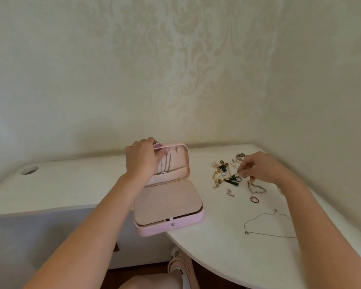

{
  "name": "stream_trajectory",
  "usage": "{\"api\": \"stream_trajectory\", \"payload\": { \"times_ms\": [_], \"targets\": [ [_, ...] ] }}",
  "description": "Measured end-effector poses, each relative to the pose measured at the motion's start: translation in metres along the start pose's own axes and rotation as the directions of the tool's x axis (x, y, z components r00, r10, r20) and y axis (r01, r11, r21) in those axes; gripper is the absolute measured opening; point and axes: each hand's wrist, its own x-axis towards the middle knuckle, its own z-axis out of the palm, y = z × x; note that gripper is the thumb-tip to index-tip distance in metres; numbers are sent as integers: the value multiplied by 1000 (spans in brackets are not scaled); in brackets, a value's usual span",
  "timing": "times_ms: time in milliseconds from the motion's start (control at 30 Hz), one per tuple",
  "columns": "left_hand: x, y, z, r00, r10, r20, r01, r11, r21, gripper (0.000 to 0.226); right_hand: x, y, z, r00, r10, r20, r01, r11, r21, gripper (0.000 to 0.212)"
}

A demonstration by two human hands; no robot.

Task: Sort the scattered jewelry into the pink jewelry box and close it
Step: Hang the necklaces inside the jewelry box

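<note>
- Left hand (143, 161) grips the top edge of the padded pink lid (187, 161), fingers curled over its rim. It holds the lid upright.
- Right hand (258, 166) is low over the scattered pieces. Thumb and forefinger pinch a small gold-stemmed piece with a dark tassel (232, 179), and the other fingers are loosely curled. Cannot tell whether the piece is off the surface.
- Pink rectangular jewelry box (165, 227) stands open at the near-left edge of the white rounded surface (217, 257). Its near-left corner appears to overhang that edge.
- Beige velvet tray (169, 203) in the base looks bare. Thin silver chains (166, 165) hang inside the lid.
- Loose pieces lie right of the box, apart from it: pearl bracelet (234, 163), silver link bracelet (256, 188), dark red ring (254, 199). A thin silver necklace (267, 224) is spread nearer the person.
- Judgement: the step in hand is lifting the tasselled piece clear of the cluster and carrying it to the box.
- Method: keep the pinch on the stem, not the tassel, and raise it slowly and straight up. Neighbouring rings touch it and may snag. If one drags along, set the piece down and separate them first.
- Method: hold the lid steady throughout, since the overhanging corner could let the box tip.
</note>
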Motion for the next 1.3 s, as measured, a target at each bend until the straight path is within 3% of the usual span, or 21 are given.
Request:
{"api": "stream_trajectory", "payload": {
  "times_ms": [200,400,600,800,1100,1200,1300],
  "targets": [
    [0,20,8,997,-10,77,12,1000,-18,37,5,17,-16,997,67,-47,-66,997,26,6],
    [-6,34,19,989,-23,147,50,982,-182,36,12,31,-15,991,128,39,-123,987,-105,15],
    [-13,33,38,996,-30,84,42,989,-142,35,11,36,-7,975,192,115,-162,959,-232,21],
    [-19,33,47,999,-54,1,54,990,-131,32,9,45,-12,979,158,129,-135,976,-172,17],
    [-31,35,54,999,-33,-11,31,988,-152,32,-9,47,-25,983,100,154,-68,978,-200,19],
    [-32,36,54,999,-40,10,41,989,-145,32,-28,44,-33,955,113,276,-50,973,-224,16],
    [-33,38,55,999,-42,27,46,986,-158,32,-42,48,-30,899,185,397,-47,942,-333,27]
  ]
}}
